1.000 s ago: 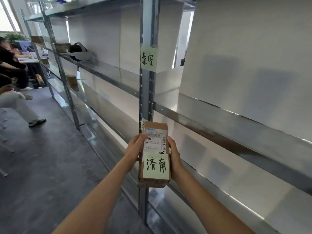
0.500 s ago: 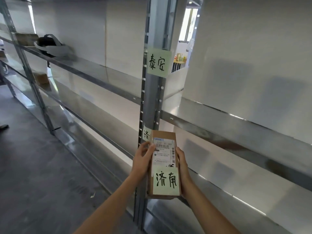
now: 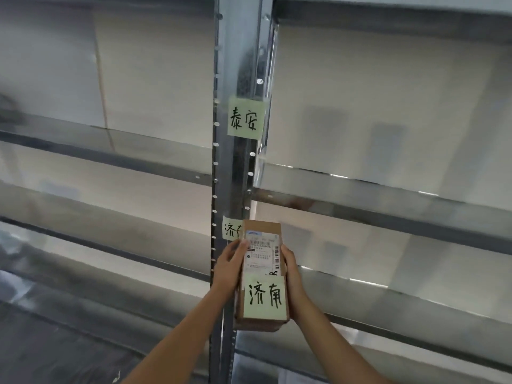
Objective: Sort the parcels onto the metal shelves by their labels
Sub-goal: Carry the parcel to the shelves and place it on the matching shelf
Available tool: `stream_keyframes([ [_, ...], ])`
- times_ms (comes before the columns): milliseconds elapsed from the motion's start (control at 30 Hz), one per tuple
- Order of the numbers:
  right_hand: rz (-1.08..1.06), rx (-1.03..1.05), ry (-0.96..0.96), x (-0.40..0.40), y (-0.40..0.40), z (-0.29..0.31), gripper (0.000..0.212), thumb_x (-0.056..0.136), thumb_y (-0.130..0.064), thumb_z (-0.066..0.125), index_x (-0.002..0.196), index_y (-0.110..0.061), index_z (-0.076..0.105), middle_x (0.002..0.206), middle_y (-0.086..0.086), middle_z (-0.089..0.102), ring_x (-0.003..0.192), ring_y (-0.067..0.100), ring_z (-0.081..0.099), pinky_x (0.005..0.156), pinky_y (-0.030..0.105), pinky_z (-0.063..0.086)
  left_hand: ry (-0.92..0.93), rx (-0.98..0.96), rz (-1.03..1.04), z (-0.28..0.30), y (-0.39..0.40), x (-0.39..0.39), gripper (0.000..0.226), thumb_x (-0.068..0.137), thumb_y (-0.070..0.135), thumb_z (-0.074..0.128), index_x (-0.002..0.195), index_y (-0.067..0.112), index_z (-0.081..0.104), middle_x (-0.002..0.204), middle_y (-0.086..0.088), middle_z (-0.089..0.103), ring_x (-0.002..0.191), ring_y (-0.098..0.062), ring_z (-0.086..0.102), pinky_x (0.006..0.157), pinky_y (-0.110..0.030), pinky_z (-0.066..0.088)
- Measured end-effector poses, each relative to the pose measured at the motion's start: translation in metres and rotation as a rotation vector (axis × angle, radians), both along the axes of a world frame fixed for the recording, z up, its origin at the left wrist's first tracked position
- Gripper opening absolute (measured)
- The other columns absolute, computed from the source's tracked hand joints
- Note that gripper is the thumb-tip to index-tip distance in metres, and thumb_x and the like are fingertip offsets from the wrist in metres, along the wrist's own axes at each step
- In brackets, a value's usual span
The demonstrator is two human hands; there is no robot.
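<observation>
I hold a small brown cardboard parcel [image 3: 261, 231] upright in front of the metal shelf post [image 3: 235, 173]. It carries a white shipping label and a pale green note reading 济南 [image 3: 264, 297]. My left hand [image 3: 228, 268] grips its left side and my right hand [image 3: 291, 273] grips its right side. On the post, a green note reading 泰安 [image 3: 245, 117] hangs at the upper level. A second green note [image 3: 231, 228] sits lower on the post, half hidden behind the parcel.
Metal shelves run left [image 3: 105, 159] and right [image 3: 388, 195] of the post, with lower levels [image 3: 388, 295] beneath them. A pale wall stands behind the racks. Dark floor shows at the bottom left [image 3: 55, 356].
My view has swung right and closer to the post. The seated people and shelf items on the left have left the frame. The parcel stays held in both hands.
</observation>
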State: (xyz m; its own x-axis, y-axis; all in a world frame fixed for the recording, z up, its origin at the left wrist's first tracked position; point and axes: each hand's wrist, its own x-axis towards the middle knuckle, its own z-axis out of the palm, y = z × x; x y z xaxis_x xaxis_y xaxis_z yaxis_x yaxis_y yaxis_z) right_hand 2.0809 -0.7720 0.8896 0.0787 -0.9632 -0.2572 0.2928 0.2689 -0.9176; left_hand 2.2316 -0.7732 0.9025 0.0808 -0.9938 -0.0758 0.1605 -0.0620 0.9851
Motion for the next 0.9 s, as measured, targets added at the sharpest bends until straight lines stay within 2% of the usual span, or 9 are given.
stream_keyframes([
  [167, -0.078, -0.054, 0.102, -0.006, 0.023, 0.024, 0.058, 0.098, -0.059, 0.043, 0.106, -0.008, 0.069, 0.085, 0.019, 0.074, 0.068, 0.031, 0.072, 0.057, 0.031, 0.058, 0.025, -0.024, -0.066, 0.026, 0.018, -0.003, 0.083, 0.069, 0.068, 0.070, 0.129, 0.012, 0.059, 0.108, -0.013, 0.074, 0.096, -0.029, 0.074, 0.087, -0.048, 0.060],
  [233, -0.117, -0.078, 0.141, -0.009, 0.030, 0.044, 0.059, 0.096, -0.063, 0.045, 0.108, -0.011, 0.071, 0.090, 0.020, 0.076, 0.073, 0.033, 0.074, 0.065, 0.037, 0.062, 0.024, -0.046, -0.095, 0.044, 0.021, -0.005, 0.068, 0.080, 0.059, 0.069, 0.126, 0.009, 0.061, 0.107, -0.015, 0.075, 0.095, -0.031, 0.074, 0.086, -0.045, 0.061],
  [333, -0.179, -0.113, 0.195, -0.016, 0.041, 0.075, 0.081, 0.072, -0.084, 0.056, 0.118, -0.019, 0.072, 0.109, 0.022, 0.075, 0.104, 0.047, 0.070, 0.099, 0.056, 0.053, 0.019, -0.088, -0.157, 0.073, 0.028, -0.014, 0.031, 0.096, 0.037, 0.059, 0.101, 0.008, 0.071, 0.092, -0.010, 0.077, 0.083, -0.023, 0.076, 0.070, -0.029, 0.061],
  [400, -0.185, -0.151, 0.158, -0.022, 0.048, 0.095, 0.091, 0.063, -0.086, 0.062, 0.123, -0.017, 0.070, 0.117, 0.026, 0.072, 0.108, 0.049, 0.068, 0.099, 0.055, 0.052, 0.007, -0.132, -0.170, 0.089, 0.033, -0.024, 0.032, 0.099, 0.036, 0.055, 0.091, 0.009, 0.070, 0.080, -0.002, 0.074, 0.066, -0.007, 0.074, 0.058, -0.016, 0.056],
  [467, -0.193, -0.202, 0.121, -0.028, 0.054, 0.117, 0.087, 0.069, -0.080, 0.062, 0.127, -0.015, 0.068, 0.120, 0.027, 0.070, 0.107, 0.047, 0.068, 0.094, 0.051, 0.054, -0.033, -0.185, -0.192, 0.108, 0.038, -0.030, 0.045, 0.099, 0.047, 0.050, 0.100, 0.007, 0.071, 0.082, -0.001, 0.075, 0.065, -0.001, 0.073, 0.059, -0.013, 0.055],
  [567, -0.181, -0.280, 0.080, -0.034, 0.063, 0.150, 0.066, 0.089, -0.072, 0.049, 0.125, -0.020, 0.069, 0.115, 0.018, 0.075, 0.104, 0.038, 0.072, 0.086, 0.046, 0.059, -0.093, -0.279, -0.266, 0.136, 0.041, -0.038, 0.069, 0.089, 0.072, 0.040, 0.112, 0.016, 0.072, 0.097, -0.005, 0.078, 0.088, -0.016, 0.076, 0.085, -0.036, 0.061],
  [633, -0.181, -0.328, 0.085, -0.040, 0.069, 0.171, 0.062, 0.097, -0.067, 0.040, 0.127, -0.021, 0.067, 0.112, 0.015, 0.077, 0.099, 0.033, 0.074, 0.081, 0.042, 0.060, -0.097, -0.353, -0.300, 0.154, 0.043, -0.044, 0.063, 0.097, 0.066, 0.033, 0.117, 0.019, 0.070, 0.102, -0.004, 0.078, 0.092, -0.015, 0.076, 0.084, -0.034, 0.060],
  [700, -0.216, -0.371, 0.083, -0.046, 0.076, 0.189, 0.062, 0.098, -0.065, 0.041, 0.131, -0.018, 0.065, 0.113, 0.016, 0.076, 0.099, 0.032, 0.074, 0.081, 0.041, 0.061, -0.059, -0.418, -0.326, 0.171, 0.047, -0.052, 0.059, 0.101, 0.060, 0.031, 0.123, 0.019, 0.067, 0.109, -0.002, 0.076, 0.098, -0.013, 0.074, 0.086, -0.029, 0.059],
  [900, -0.265, -0.407, 0.072, -0.055, 0.086, 0.222, 0.067, 0.093, -0.067, 0.049, 0.132, -0.015, 0.066, 0.122, 0.018, 0.073, 0.104, 0.033, 0.072, 0.087, 0.043, 0.059, -0.058, -0.412, -0.338, 0.186, 0.037, -0.068, 0.081, 0.078, 0.089, 0.038, 0.133, 0.033, 0.060, 0.125, -0.002, 0.070, 0.117, -0.024, 0.066, 0.106, -0.052, 0.047],
])
